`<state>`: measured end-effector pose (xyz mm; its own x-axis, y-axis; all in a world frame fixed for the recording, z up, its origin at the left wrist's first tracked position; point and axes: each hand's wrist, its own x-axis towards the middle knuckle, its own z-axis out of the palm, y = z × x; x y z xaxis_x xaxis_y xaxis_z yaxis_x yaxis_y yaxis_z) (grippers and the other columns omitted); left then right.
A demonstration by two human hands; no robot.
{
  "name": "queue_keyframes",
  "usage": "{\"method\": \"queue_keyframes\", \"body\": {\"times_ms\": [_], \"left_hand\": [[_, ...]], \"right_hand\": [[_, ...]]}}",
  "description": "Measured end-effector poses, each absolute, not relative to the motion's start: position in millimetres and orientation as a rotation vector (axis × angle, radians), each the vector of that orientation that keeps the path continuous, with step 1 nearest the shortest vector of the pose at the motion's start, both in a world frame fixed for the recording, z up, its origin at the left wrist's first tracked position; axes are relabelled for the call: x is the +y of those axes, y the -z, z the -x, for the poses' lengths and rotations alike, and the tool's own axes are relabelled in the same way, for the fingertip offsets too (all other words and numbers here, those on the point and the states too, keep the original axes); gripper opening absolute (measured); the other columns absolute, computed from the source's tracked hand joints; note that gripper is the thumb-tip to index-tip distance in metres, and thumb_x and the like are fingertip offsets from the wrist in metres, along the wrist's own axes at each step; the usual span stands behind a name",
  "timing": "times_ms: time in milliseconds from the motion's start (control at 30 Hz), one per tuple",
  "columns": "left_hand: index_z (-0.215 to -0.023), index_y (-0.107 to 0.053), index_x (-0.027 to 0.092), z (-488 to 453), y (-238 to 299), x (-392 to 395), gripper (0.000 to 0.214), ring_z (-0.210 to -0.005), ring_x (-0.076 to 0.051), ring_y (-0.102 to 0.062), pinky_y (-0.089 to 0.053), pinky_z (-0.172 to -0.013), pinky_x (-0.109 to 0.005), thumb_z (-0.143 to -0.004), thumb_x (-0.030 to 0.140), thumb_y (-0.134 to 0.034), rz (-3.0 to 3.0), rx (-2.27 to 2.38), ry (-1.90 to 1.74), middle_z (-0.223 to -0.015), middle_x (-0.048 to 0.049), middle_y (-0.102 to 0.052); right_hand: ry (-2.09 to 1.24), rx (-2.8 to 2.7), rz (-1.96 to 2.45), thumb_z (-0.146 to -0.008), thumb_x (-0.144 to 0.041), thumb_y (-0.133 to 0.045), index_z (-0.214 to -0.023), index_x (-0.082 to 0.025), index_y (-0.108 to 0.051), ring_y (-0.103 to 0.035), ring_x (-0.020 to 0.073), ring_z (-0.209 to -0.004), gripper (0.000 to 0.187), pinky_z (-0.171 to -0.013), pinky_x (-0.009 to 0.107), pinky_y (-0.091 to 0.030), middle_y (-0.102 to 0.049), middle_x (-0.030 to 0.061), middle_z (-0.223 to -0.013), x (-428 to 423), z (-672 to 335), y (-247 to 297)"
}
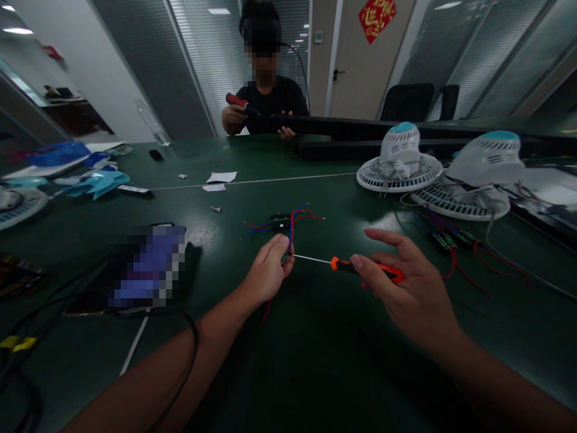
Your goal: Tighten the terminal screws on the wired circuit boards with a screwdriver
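Observation:
My left hand [269,269] is closed in a pinch on a small circuit board [285,258] with red and blue wires [294,219] running up and away from it; one red wire hangs below the fist. My right hand [406,285] grips an orange-and-black screwdriver [360,268], index finger stretched out above it. The thin metal shaft points left and its tip touches the board in my left hand. Both hands hover just above the dark green table [315,361].
Two white fan housings [399,159] [482,174] lie at the right with more wired boards [446,240] before them. A person across the table holds a red tool [237,100]. Blue fan blades [97,182] and paper scraps [220,178] lie at the left; a dark pouch [148,264] and cables too.

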<state>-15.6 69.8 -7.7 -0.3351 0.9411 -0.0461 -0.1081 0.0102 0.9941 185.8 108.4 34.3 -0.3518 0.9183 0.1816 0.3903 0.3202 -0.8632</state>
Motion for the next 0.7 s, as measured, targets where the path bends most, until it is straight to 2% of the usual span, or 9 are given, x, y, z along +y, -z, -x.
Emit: {"method": "queue_keyframes", "body": {"times_ms": [133, 233, 300, 433, 700], "left_hand": [[-0.068, -0.051, 0.018, 16.3, 9.6, 70.2, 0.029, -0.045, -0.006, -0.04, -0.03, -0.042, -0.016, -0.087, 0.04, -0.046, -0.922, 1.378, -1.486, -0.057, 0.0051, -0.041], [-0.068, -0.051, 0.017, 15.6, 8.8, 70.4, 0.029, -0.045, -0.006, -0.04, -0.029, -0.042, -0.016, -0.087, 0.038, -0.044, -0.916, 1.386, -1.487, -0.057, 0.0051, -0.04], [-0.067, -0.05, 0.017, 14.9, 7.4, 70.3, 0.029, -0.044, -0.006, -0.04, -0.029, -0.041, -0.016, -0.088, 0.037, -0.042, -0.92, 1.397, -1.48, -0.057, 0.0052, -0.04], [-0.067, -0.05, 0.017, 14.3, 4.9, 69.7, 0.029, -0.044, -0.006, -0.039, -0.029, -0.041, -0.017, -0.089, 0.035, -0.041, -0.929, 1.416, -1.468, -0.056, 0.0053, -0.04], [-0.066, -0.051, 0.017, 13.7, 4.2, 69.4, 0.029, -0.046, -0.006, -0.041, -0.031, -0.043, -0.017, -0.087, 0.037, -0.046, -0.897, 1.401, -1.485, -0.059, 0.0045, -0.041]], "right_hand": [[-0.978, -1.869, 1.149, -0.081, -0.045, -0.064, -0.122, -0.016, -0.051, -0.051, 0.0139, -0.045, 0.051, -0.041, 0.027, -0.039, -0.06, -0.0042, -0.058, 107.7, -186.3, -32.9], [-1.001, -1.864, 1.146, -0.083, -0.048, -0.062, -0.122, -0.018, -0.052, -0.056, 0.015, -0.049, 0.051, -0.042, 0.026, -0.041, -0.062, -0.0028, -0.062, 107.4, -187.2, -30.5], [-1.019, -1.881, 1.151, -0.087, -0.051, -0.056, -0.123, -0.018, -0.053, -0.059, 0.0158, -0.052, 0.049, -0.044, 0.027, -0.043, -0.065, -0.0015, -0.063, 107.5, -188.1, -29.8], [-1.034, -1.921, 1.176, -0.093, -0.055, -0.043, -0.124, -0.019, -0.056, -0.055, 0.0148, -0.043, 0.049, -0.04, 0.026, -0.041, -0.062, -0.0032, -0.052, 108.8, -189.5, -30.9], [-1.028, -1.94, 1.169, -0.09, -0.047, -0.054, -0.121, -0.016, -0.056, -0.054, 0.0141, -0.042, 0.044, -0.039, 0.026, -0.04, -0.06, -0.0046, -0.05, 109.4, -187.8, -31.7]]}}
